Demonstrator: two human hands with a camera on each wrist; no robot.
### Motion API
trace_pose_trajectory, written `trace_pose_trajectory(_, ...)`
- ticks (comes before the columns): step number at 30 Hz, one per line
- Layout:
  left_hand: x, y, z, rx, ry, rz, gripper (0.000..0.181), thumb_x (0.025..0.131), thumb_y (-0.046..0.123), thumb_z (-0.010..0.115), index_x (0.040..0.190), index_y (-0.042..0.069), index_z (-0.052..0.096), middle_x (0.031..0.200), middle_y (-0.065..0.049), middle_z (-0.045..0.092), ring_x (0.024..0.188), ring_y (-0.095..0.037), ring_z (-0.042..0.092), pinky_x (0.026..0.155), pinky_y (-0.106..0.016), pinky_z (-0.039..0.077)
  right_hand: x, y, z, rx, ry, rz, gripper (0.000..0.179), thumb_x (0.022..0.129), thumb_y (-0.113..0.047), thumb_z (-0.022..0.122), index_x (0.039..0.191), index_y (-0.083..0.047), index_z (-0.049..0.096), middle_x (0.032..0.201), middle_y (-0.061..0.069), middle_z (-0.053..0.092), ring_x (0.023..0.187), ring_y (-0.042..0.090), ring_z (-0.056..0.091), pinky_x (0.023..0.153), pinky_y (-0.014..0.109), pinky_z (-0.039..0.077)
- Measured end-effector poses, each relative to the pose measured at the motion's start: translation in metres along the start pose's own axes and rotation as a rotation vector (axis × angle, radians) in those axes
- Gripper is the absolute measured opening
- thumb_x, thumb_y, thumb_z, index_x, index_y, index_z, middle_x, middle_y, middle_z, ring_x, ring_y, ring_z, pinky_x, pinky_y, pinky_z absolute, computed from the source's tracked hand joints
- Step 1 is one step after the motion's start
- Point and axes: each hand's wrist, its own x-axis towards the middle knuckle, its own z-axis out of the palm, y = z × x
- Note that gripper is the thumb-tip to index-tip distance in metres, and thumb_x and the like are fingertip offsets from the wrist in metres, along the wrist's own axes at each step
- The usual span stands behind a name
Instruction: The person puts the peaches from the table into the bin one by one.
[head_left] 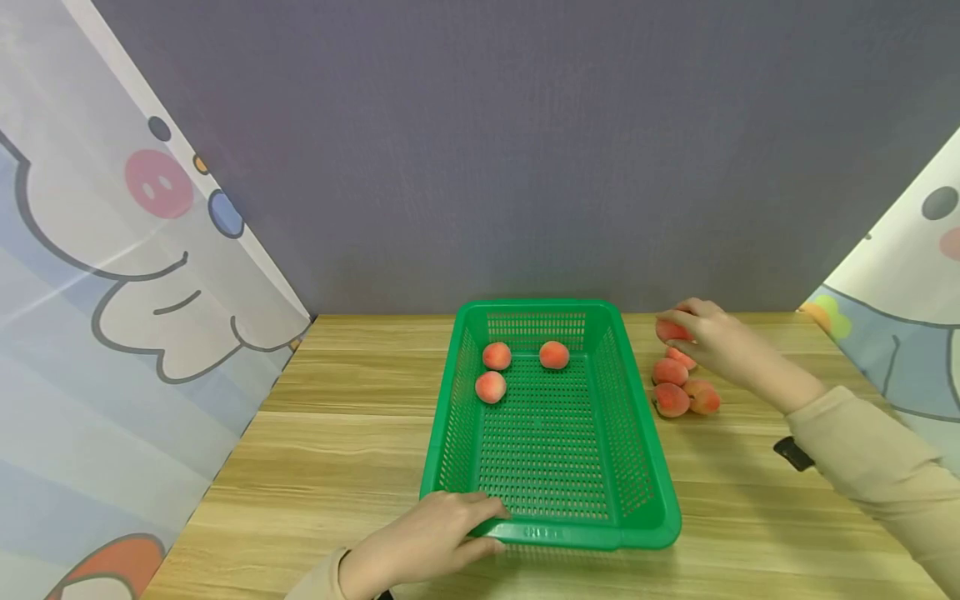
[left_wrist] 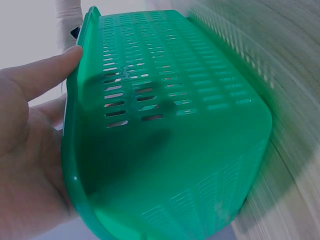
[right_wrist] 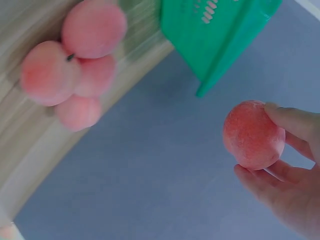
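My right hand [head_left: 702, 335] pinches a peach [right_wrist: 254, 135] between thumb and fingers, raised above a small group of peaches [head_left: 671, 400] on the table. In the right wrist view that held peach is round and red, apart from the others. My left hand [head_left: 431, 537] grips the near rim of a green plastic basket [head_left: 570, 535], thumb on the outside and fingers over the edge. Inside the basket lie three peaches, two at the left [head_left: 491, 387] and one toward the back [head_left: 554, 355]. The left wrist view shows the basket's slotted outer wall [left_wrist: 150, 150] beside the hand.
The basket stands on a wood-grain table [head_left: 330, 433], its far end close to a grey back wall [head_left: 480, 167]. Cartoon-printed panels [head_left: 112, 333] rise on the left and right sides. The loose peaches sit just right of the basket's long side.
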Motion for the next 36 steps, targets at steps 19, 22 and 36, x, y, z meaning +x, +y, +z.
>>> trace_pose_trajectory(19, -0.001, 0.0, 0.001, 0.009, 0.022, 0.017, 0.021, 0.087, 0.028, 0.055, 0.102, 0.014, 0.057, 0.093, 0.006, 0.061, 0.075, 0.003, 0.055, 0.061, -0.007, 0.039, 0.028, -0.036, 0.001, 0.036, 0.086, -0.2, 0.025, 0.08, -0.012, 0.065, 0.099, 0.003, 0.059, 0.089, 0.017, 0.054, 0.075, 0.028, 0.052, 0.058, 0.034, 0.047)
trace_pose_trajectory(22, -0.001, 0.0, 0.0, 0.011, 0.018, 0.011, 0.021, 0.087, 0.029, 0.055, 0.102, 0.014, 0.057, 0.093, 0.007, 0.061, 0.077, 0.002, 0.056, 0.062, -0.008, 0.04, 0.032, -0.041, 0.001, 0.038, 0.092, -0.217, 0.031, 0.071, -0.003, 0.071, 0.099, 0.003, 0.059, 0.09, 0.018, 0.054, 0.076, 0.028, 0.052, 0.058, 0.034, 0.047)
trace_pose_trajectory(36, -0.001, 0.001, -0.001, -0.01, 0.011, 0.012, 0.022, 0.088, 0.03, 0.053, 0.102, 0.014, 0.057, 0.094, 0.006, 0.062, 0.078, 0.001, 0.056, 0.061, -0.008, 0.04, 0.053, -0.062, 0.006, 0.083, 0.095, -0.257, 0.046, 0.057, 0.008, 0.077, 0.099, 0.002, 0.059, 0.092, 0.016, 0.055, 0.079, 0.027, 0.052, 0.062, 0.033, 0.047)
